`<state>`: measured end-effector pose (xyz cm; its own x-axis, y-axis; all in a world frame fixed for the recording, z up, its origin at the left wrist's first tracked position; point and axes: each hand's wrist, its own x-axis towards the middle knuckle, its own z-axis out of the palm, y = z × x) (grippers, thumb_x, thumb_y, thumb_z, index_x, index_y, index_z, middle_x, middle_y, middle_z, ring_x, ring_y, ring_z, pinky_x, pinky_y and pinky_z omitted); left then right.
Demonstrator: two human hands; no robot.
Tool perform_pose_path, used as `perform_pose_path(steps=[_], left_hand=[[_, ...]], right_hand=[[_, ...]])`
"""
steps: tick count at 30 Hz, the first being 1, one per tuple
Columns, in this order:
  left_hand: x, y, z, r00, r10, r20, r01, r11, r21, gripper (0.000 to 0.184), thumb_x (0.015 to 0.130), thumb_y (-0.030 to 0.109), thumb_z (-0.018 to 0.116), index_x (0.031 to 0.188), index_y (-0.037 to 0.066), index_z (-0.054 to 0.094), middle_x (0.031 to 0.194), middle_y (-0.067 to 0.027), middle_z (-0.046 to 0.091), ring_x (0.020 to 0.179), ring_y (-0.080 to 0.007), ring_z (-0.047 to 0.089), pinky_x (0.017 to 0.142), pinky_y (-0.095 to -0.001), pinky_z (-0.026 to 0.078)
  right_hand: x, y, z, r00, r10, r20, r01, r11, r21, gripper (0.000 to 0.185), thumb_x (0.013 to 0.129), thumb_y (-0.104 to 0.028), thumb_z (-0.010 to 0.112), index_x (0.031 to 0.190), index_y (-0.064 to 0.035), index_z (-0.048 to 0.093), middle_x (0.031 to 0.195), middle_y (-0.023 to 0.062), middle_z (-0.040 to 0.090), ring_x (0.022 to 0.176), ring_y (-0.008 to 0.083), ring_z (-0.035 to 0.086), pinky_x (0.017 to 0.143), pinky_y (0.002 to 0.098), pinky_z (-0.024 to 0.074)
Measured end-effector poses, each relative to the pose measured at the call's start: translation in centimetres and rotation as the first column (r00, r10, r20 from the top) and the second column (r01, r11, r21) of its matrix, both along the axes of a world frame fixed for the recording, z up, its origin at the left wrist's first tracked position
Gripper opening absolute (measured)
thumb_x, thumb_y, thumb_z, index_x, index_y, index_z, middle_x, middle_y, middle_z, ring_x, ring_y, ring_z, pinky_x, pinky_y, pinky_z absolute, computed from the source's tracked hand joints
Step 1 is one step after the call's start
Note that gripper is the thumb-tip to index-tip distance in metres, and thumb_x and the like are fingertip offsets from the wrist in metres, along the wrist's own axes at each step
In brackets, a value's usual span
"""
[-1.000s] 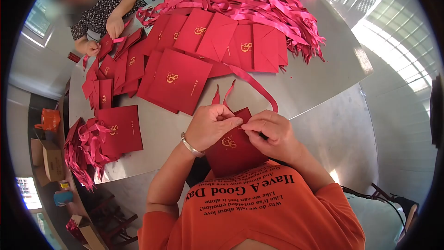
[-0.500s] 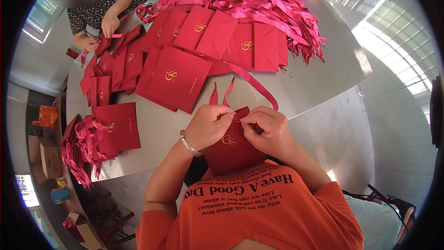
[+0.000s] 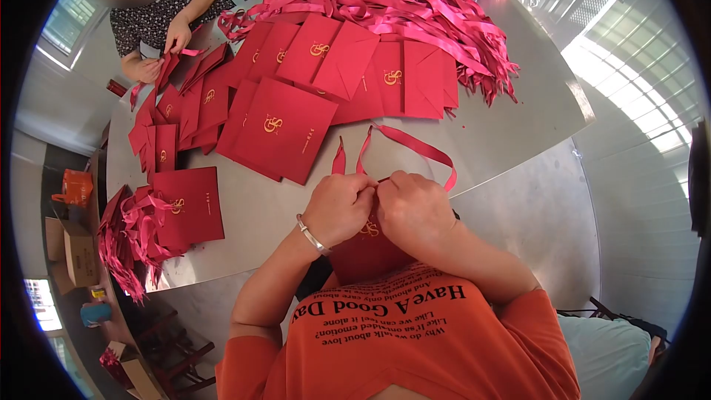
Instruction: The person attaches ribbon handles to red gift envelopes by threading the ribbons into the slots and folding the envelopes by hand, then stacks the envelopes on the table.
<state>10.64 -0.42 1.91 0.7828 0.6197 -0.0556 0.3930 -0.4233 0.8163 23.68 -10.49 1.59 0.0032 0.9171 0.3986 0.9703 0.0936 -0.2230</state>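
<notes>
Fingers (image 3: 391, 190) pinched closed, on red bag (image 3: 364, 258)

I am watching through one head camera, worn by the person and facing forward and steeply down. It is looking from above the shirt (image 3: 400, 333), which is filling the bottom of the view upside down to me. The left hand (image 3: 337, 207) and right hand (image 3: 416, 211) are showing close, near the middle. Beyond them the table (image 3: 533, 122) is stretching away, and another person (image 3: 167, 7) is appearing farther off, at upper left. The lens is covering a very wide field: the wall (image 3: 641, 185) is curving along the right, a box (image 3: 80, 255) is sitting at far left, and the corners are going black.
</notes>
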Motion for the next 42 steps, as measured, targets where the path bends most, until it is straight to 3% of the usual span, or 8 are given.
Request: perform_pose_path(steps=[7,9,16,18,30,36,39,42], left_hand=[[-0.3,0.8,-2.1,1.000,0.005,-0.016,-0.006,0.999,-0.037,0.020,0.082,0.012,0.053,0.084,0.001,0.069,0.077,-0.0210,0.065,0.074,-0.0403,0.063,0.066,-0.0444,0.050],[-0.5,0.8,-1.7,1.000,-0.005,0.028,0.007,0.999,-0.046,0.019,0.083,0.012,0.052,0.084,0.001,0.068,0.077,-0.0210,0.065,0.074,-0.0408,0.063,0.066,-0.0450,0.049],[-1.0,-1.4,-1.5,1.000,0.012,-0.011,-0.010,0.985,0.171,0.019,0.084,0.009,0.058,0.101,0.002,0.063,0.083,-0.0184,0.068,0.078,-0.0357,0.066,0.070,-0.0386,0.052],[-0.9,-2.4,-2.6,0.993,0.072,0.093,-0.088,0.979,0.185,0.019,0.083,0.008,0.061,0.101,0.002,0.061,0.085,-0.0177,0.068,0.080,-0.0361,0.066,0.071,-0.0399,0.051],[-2.0,-5.3,-2.8,0.949,0.117,0.292,-0.210,0.926,0.313,0.030,0.073,0.003,0.072,0.099,0.007,0.057,0.090,-0.0114,0.063,0.082,-0.0343,0.057,0.075,-0.0404,0.046],[-2.0,-5.7,-2.3,0.941,0.013,0.339,-0.182,0.863,0.471,0.032,0.071,0.003,0.072,0.095,0.006,0.052,0.080,-0.0090,0.062,0.077,-0.0303,0.060,0.071,-0.0407,0.042],[-2.1,-6.2,-1.7,0.968,0.041,0.249,-0.167,0.843,0.511,0.031,0.070,0.004,0.075,0.096,0.007,0.057,0.090,-0.0098,0.063,0.083,-0.0322,0.058,0.078,-0.0402,0.044],[-2.0,-6.2,-2.1,0.969,0.057,0.239,-0.175,0.844,0.507,0.032,0.070,0.005,0.074,0.095,0.007,0.054,0.077,-0.0093,0.063,0.071,-0.0300,0.060,0.069,-0.0407,0.043]], right_hand=[[-1.2,1.4,0.7,0.993,-0.033,0.117,0.057,0.977,-0.208,0.009,0.068,-0.011,0.067,0.073,-0.0054,0.062,0.071,0.0106,0.061,0.064,0.0267,0.066,0.054,0.0336,0.0532],[0.3,1.8,-0.2,0.978,-0.014,-0.210,-0.011,0.993,-0.117,0.008,0.073,-0.008,0.063,0.070,-0.0034,0.058,0.072,0.0136,0.061,0.063,0.0302,0.063,0.053,0.0375,0.0506],[4.2,2.0,1.0,0.923,0.285,-0.260,-0.291,0.957,0.013,0.008,0.078,-0.010,0.066,0.083,-0.0038,0.064,0.073,0.0121,0.064,0.065,0.0253,0.064,0.058,0.0342,0.0503],[5.2,2.5,1.8,0.712,0.001,-0.702,-0.392,0.830,-0.396,0.011,0.083,-0.011,0.064,0.091,-0.0028,0.065,0.077,0.0070,0.065,0.069,0.0154,0.063,0.062,0.0291,0.0495],[5.5,7.7,1.9,0.682,-0.179,-0.709,-0.660,0.267,-0.702,0.021,0.081,-0.007,0.064,0.102,-0.0033,0.064,0.081,0.0014,0.067,0.064,0.0065,0.059,0.052,0.0214,0.0386],[5.9,8.2,0.6,0.601,-0.433,-0.672,-0.698,0.125,-0.705,0.025,0.078,-0.007,0.067,0.102,-0.0047,0.065,0.084,0.0010,0.067,0.061,0.0058,0.060,0.047,0.0201,0.0366],[6.0,8.2,-0.2,0.606,-0.463,-0.647,-0.708,0.057,-0.704,0.026,0.076,-0.006,0.068,0.102,-0.0062,0.065,0.083,-0.0001,0.066,0.060,0.0056,0.059,0.047,0.0201,0.0369],[5.7,8.2,-1.1,0.587,-0.446,-0.676,-0.723,0.087,-0.686,0.026,0.074,-0.004,0.069,0.100,-0.0076,0.065,0.079,-0.0012,0.064,0.059,0.0062,0.058,0.047,0.0200,0.0380]])
